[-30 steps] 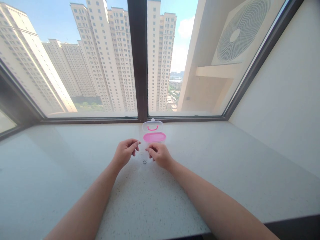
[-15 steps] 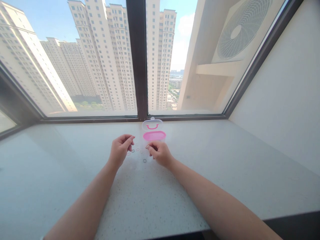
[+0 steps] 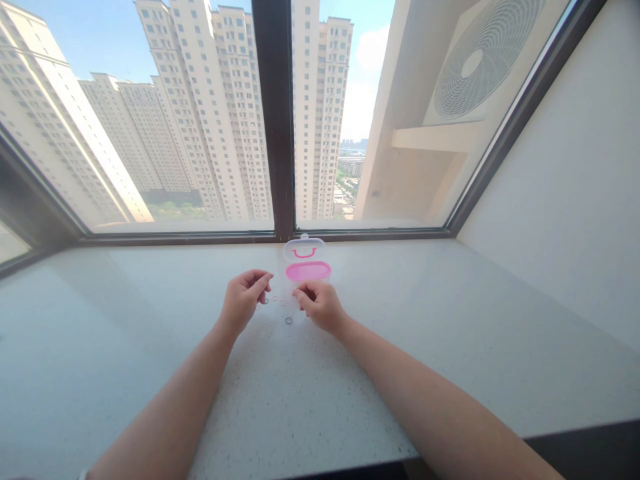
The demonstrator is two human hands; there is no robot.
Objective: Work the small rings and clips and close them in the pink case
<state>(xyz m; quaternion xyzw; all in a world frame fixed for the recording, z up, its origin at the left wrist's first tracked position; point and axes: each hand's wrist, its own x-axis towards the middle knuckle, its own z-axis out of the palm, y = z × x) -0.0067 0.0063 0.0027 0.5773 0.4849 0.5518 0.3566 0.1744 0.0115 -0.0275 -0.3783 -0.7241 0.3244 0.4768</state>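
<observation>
Over the pale speckled sill, my left hand [image 3: 243,298] is closed in a pinch, thumb against forefinger. My right hand [image 3: 320,305] pinches too, just in front of a small box [image 3: 309,271] with a pink rim. What either pinch holds is too small to make out. A clear lid [image 3: 305,251] with a pink handle stands raised behind the box. Between my hands lie several small rings: a dark ring [image 3: 289,321] nearest me, another dark ring [image 3: 266,301] partly behind my left fingers, and faint pink rings [image 3: 275,299].
The sill [image 3: 280,400] runs back to a window with a dark frame [image 3: 281,133]. A white wall [image 3: 555,200] rises on the right. Tall buildings and an outdoor fan unit [image 3: 480,63] show through the glass.
My left hand has shifted slightly to the right, toward my right hand, and covers more of the dark ring beside it. My right hand is almost still.
</observation>
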